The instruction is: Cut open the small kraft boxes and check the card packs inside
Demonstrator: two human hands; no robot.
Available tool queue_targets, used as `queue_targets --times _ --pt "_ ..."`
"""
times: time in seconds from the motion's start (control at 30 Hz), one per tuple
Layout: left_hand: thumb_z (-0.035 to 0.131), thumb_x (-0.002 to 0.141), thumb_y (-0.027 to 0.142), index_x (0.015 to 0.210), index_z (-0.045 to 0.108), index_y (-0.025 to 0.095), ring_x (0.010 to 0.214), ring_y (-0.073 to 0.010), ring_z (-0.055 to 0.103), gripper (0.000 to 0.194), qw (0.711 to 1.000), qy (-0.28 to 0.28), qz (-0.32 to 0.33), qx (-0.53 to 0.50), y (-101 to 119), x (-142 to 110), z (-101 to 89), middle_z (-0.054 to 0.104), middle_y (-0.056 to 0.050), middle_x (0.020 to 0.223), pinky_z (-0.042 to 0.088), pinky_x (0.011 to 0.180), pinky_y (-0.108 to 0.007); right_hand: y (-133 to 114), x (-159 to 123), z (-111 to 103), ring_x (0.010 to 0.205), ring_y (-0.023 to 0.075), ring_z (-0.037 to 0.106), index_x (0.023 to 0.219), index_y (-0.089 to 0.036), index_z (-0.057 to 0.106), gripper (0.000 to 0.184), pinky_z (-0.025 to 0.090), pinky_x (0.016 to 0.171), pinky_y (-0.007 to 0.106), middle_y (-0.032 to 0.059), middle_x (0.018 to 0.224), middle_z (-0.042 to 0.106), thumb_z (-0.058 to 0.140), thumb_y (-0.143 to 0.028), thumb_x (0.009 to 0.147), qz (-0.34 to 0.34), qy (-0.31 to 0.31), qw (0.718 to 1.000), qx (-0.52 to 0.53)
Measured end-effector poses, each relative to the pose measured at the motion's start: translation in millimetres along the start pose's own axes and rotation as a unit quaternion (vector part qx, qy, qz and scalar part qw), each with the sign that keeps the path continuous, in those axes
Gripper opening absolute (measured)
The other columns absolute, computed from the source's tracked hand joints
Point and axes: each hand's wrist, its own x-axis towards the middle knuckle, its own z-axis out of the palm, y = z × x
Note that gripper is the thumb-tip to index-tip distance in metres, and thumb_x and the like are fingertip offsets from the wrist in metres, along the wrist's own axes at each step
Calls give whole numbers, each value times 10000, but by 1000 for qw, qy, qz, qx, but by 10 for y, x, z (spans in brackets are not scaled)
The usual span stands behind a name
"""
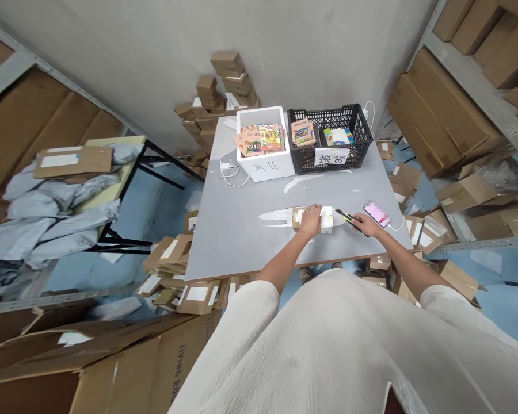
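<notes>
A small flat cardboard parcel point(326, 218) with a white label lies on the grey table point(233, 224) near its front edge. My left hand point(311, 220) rests on top of the parcel, fingers curled over it and pressing it down. My right hand point(366, 225) is closed round a yellow and black utility knife point(345, 217), whose tip points left at the parcel's right end.
A pink phone point(376, 214) with a white cable lies right of my right hand. At the table's back stand a white foam box point(265, 167) and a black crate point(328, 144), both holding colourful packs. Cardboard parcels litter the floor around; shelves flank both sides.
</notes>
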Motion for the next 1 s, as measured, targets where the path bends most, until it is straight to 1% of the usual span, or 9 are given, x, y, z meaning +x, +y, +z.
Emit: queue_targets --times 0.13,0.2,0.27,0.33,0.43,0.53,0.7,0.8,1.0 --pt "563 1005 157 1589 468 268 1514 -333 466 602 1000 -19 -7 10 -87 79 33 511 -157 1624 345 1261 -516 -49 -75 39 793 189 711 1187 -250 688 386 537 730 274 21 910 769 506 -574 1082 -21 4 998 -58" --pt "603 993 173 1578 474 284 1553 -328 420 609 999 -35 -1 15 -141 113 62 509 -150 1634 286 1298 -545 -66 -90 64 891 214 725 1286 -270 727 418 545 806 303 42 1023 782 446 -526 1112 -49 2 992 -119" --pt "635 995 213 1545 495 288 1557 -324 406 573 999 -49 -3 23 -182 147 83 526 -143 1609 252 1310 -557 -70 -84 100 1030 249 717 1403 -297 737 434 532 912 340 72 1152 775 466 -467 1110 -86 3 976 -201" --pt "658 1000 257 1500 519 282 1522 -323 431 520 998 -60 -14 32 -199 180 90 554 -135 1555 265 1295 -546 -66 -64 139 1132 282 691 1494 -314 714 461 504 988 372 101 1231 752 523 -421 1088 -106 10 953 -282" --pt "659 1018 293 1458 537 276 1436 -315 492 457 997 -64 -24 45 -184 212 87 598 -130 1468 337 1232 -506 -68 -32 176 1175 305 669 1540 -323 694 488 482 1001 384 125 1252 729 562 -400 1076 -104 15 932 -347" --pt "621 1048 293 1492 516 251 1422 -316 502 458 997 -49 -6 62 -157 199 87 601 -160 1478 365 1202 -482 -94 -14 173 1165 304 671 1547 -329 691 486 472 991 378 126 1242 717 573 -402 1081 -98 8 930 -353" --pt "486 1099 287 1585 476 225 1495 -334 470 490 998 -25 21 56 -140 125 123 573 -195 1555 316 1265 -499 -120 -10 207 1203 308 655 1553 -338 682 483 452 1009 380 122 1241 714 584 -404 1085 -93 4 932 -350" --pt "495 1080 277 1633 453 244 1547 -346 436 555 999 -17 6 41 -141 98 165 546 -190 1614 280 1302 -518 -105 -8 302 1232 316 627 1574 -327 657 494 436 1027 393 132 1266 707 545 -416 1101 -98 34 933 -345" --pt "416 1106 282 1641 460 227 1601 -316 397 540 999 -1 -17 34 -160 28 245 540 -168 1642 228 1346 -499 -10 -39 399 1202 349 582 1570 -293 651 509 400 1005 423 172 1313 686 506 -428 1102 -116 101 922 -356"
